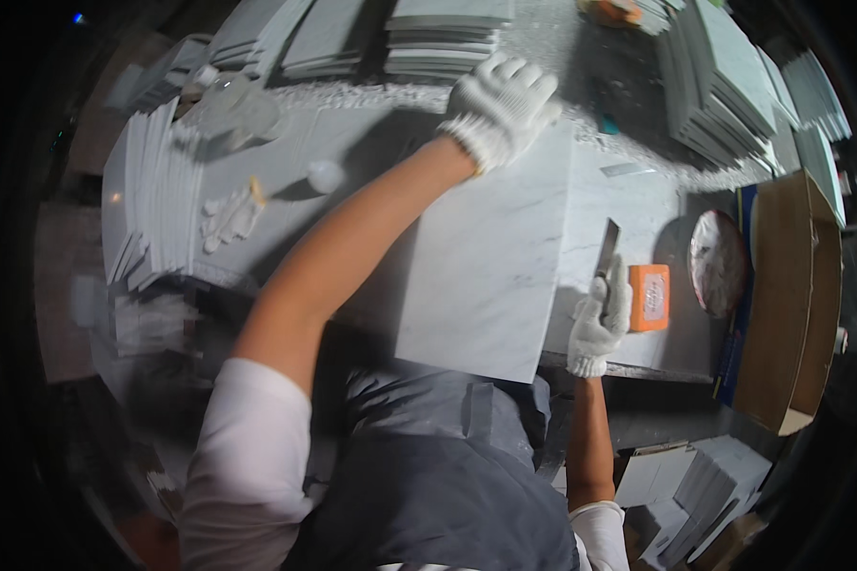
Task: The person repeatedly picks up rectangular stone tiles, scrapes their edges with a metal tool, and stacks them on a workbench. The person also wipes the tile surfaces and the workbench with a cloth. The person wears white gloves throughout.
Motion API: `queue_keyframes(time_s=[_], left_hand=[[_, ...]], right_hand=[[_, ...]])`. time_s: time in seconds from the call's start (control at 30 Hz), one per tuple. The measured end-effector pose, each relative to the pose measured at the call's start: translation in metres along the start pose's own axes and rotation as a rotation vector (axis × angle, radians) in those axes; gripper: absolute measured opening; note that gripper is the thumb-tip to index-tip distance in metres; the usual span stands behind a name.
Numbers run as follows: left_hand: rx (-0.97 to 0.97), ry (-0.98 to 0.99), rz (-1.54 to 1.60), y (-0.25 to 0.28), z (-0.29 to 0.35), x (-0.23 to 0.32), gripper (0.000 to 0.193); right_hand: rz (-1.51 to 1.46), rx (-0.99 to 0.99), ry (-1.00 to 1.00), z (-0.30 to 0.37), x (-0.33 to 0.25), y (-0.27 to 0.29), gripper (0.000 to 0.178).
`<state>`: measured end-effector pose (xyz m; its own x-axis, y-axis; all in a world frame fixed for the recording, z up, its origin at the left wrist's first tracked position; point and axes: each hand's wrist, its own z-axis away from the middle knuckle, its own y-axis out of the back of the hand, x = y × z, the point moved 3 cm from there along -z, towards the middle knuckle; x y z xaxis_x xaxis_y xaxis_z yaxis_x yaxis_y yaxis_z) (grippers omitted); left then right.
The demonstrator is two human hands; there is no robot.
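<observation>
A large white marble tile (486, 257) with grey veins lies in front of me, its near end jutting over the table edge toward my lap. My left hand (505, 105), in a white knitted glove, reaches to the tile's far end. Its fingers bend over the far edge, and their tips are hidden. In my gloved right hand (597, 319), to the right of the tile, is a putty knife (608, 246) with its flat blade pointing away from me. An orange block-shaped packet (649, 298) sits just right of that hand.
Tile stacks stand at the back (448, 38), back right (719, 81) and left (152, 200). An empty glove (230, 217) and a small white cup-like object (325, 176) lie left. At right are a round whitish container (717, 264) and an open cardboard box (798, 314).
</observation>
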<state>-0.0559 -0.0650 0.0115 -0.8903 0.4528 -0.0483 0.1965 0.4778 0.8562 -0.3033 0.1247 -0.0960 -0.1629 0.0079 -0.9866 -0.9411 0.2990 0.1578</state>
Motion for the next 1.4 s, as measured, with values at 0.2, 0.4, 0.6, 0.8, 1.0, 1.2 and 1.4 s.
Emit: queue_keyframes(time_s=[0.2, 0.4, 0.6, 0.8, 1.0, 1.2, 1.4], left_hand=[[-0.147, 0.144, -0.29, -0.025, -0.017, -0.011, 0.028], [0.057, -0.103, -0.132, 0.037, 0.075, 0.111, 0.034], [-0.201, -0.433, 0.703, 0.121, 0.164, 0.195, 0.043], [-0.095, -0.029, 0.66, 0.134, 0.181, 0.162, 0.036], [-0.185, 0.228, 0.317, 0.14, 0.219, 0.114, 0.049], [-0.027, 0.244, 0.359, 0.146, 0.245, 0.135, 0.062], [0.043, 0.199, 0.435, 0.173, 0.243, 0.144, 0.037]], right_hand=[[0.112, 0.048, 0.421, -0.01, 0.006, -0.004, 0.045], [0.134, 0.191, 0.272, -0.001, -0.002, -0.012, 0.036], [0.102, 0.173, 0.184, -0.007, -0.002, -0.013, 0.039], [0.095, 0.087, 0.179, -0.009, 0.02, 0.005, 0.047], [-0.017, 0.048, 0.182, -0.01, 0.014, 0.0, 0.044], [0.21, 0.161, 0.438, -0.001, -0.011, -0.009, 0.038], [0.118, 0.076, 0.151, -0.005, -0.004, -0.005, 0.041]])
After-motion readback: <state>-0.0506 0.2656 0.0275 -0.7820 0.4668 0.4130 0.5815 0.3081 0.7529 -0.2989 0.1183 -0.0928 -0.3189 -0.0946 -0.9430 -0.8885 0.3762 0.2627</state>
